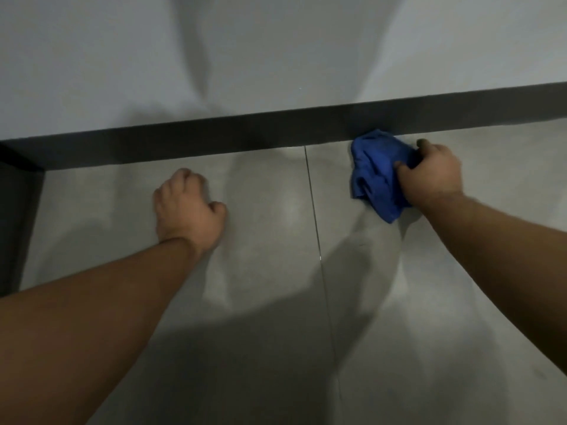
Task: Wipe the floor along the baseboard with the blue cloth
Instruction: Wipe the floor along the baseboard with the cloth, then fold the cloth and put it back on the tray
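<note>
— Two hands down on the grey floor tiles [270, 210], yes?

— Yes. My right hand [431, 176] is clenched on the bunched blue cloth [379, 176], fingers curled into its folds. The cloth lies on the floor with its top edge touching the dark baseboard [214, 139], just right of the tile joint [311, 191].

— And the left?

— My left hand [187, 207] is curled, holding nothing, apparently braced on the tile, well apart from the cloth.

— How do I wipe well from here?

— I judge it best to press the cloth flat, keep its edge tucked against the baseboard, and sweep along the strip in one steady line, overlapping passes.
</note>
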